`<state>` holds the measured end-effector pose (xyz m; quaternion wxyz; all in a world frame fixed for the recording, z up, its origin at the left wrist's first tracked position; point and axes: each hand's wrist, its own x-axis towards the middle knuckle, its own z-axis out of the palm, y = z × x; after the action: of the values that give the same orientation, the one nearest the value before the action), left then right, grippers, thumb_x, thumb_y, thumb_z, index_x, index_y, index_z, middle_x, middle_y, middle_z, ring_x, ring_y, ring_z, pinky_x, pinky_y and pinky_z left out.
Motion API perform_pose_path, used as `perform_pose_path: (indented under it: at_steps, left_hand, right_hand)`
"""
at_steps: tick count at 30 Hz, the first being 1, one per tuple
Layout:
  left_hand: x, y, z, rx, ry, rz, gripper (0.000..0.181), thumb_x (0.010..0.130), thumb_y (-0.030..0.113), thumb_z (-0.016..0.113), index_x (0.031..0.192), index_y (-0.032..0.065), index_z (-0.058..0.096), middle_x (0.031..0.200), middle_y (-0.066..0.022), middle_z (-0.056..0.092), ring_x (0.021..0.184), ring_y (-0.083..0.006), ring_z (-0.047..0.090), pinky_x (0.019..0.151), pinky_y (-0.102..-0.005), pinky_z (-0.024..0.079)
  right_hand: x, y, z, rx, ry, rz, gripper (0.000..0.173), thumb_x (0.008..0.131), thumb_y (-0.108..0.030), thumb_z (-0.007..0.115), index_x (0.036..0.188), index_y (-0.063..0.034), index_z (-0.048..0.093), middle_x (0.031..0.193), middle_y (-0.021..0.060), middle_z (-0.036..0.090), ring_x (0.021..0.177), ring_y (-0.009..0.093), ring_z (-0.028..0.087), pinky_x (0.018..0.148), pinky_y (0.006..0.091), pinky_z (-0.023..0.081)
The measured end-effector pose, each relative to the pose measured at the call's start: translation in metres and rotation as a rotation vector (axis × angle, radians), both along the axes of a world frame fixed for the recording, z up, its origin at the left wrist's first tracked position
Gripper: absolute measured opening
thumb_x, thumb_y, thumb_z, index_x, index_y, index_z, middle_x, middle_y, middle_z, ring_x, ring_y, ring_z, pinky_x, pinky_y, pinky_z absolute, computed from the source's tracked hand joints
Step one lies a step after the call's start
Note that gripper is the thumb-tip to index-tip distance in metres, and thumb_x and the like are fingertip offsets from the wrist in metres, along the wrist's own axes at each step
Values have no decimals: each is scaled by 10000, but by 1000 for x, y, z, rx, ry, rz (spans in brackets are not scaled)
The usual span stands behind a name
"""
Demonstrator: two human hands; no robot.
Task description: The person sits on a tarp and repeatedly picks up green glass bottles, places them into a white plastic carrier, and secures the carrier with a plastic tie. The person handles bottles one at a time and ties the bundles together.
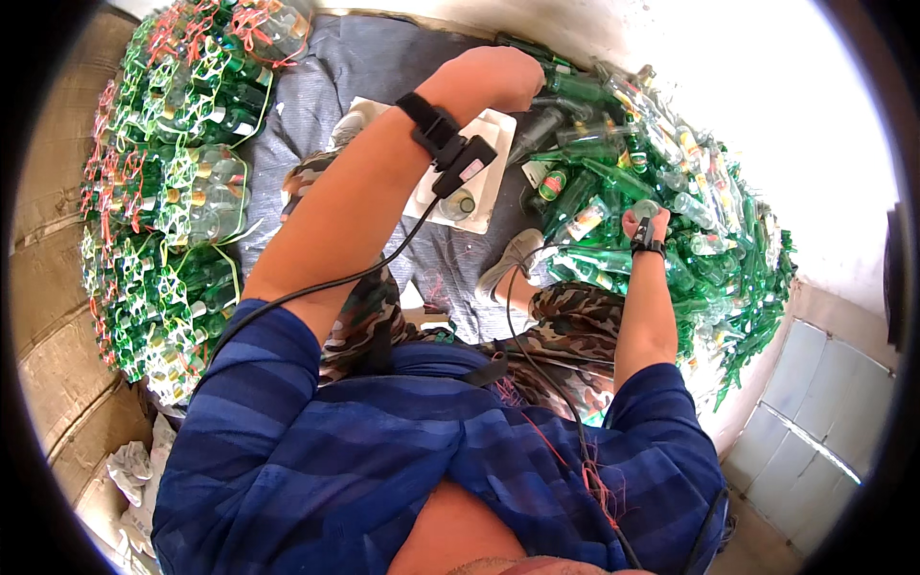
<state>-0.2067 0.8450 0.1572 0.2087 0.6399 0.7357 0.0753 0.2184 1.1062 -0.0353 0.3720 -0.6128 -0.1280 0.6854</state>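
My left hand [509, 77] reaches forward over the near edge of the loose bottle pile, beside a green glass bottle [577, 88]; its fingers are bent and mostly hidden, so its hold cannot be told. At the pile's side, my right hand [645, 223] is closed around a glass bottle [646, 209], whose round end faces up. A shallow white tray [496, 151] lies between my feet, partly behind my left forearm. One clear glass bottle [457, 205] stands in its near corner. Both wrists wear black straps with small devices.
Bundles of bottles [208, 194] tied with red and yellow-green string are stacked on the left. Loose, mostly green bottles [690, 237] are heaped against the white wall [783, 108] on the right. A grey sheet [338, 54] covers the floor. Black cables cross my arm and lap.
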Motion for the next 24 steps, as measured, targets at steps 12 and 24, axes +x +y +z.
perform_pose_path:
  at_steps: [12, 24]
  left_hand:
    - [9, -2, 22, 326, -486, 51, 640, 896, 392, 733, 1377, 21, 535, 1007, -167, 738, 928, -285, 702, 832, -376, 534]
    - [-40, -4, 50, 672, -1391, 540, 251, 1021, 305, 612, 1130, 86, 668, 1107, -41, 723, 963, -126, 666, 861, -321, 523]
  right_hand:
    - [-152, -131, 206, 609, 315, 820, 475, 967, -314, 597, 1306, 18, 569, 1047, 66, 665, 949, 200, 647, 870, 369, 538]
    - [-223, -182, 249, 1230, -633, 1371, 592, 763, -262, 766, 1269, -18, 577, 1088, 127, 618, 1022, 249, 599, 892, 357, 481]
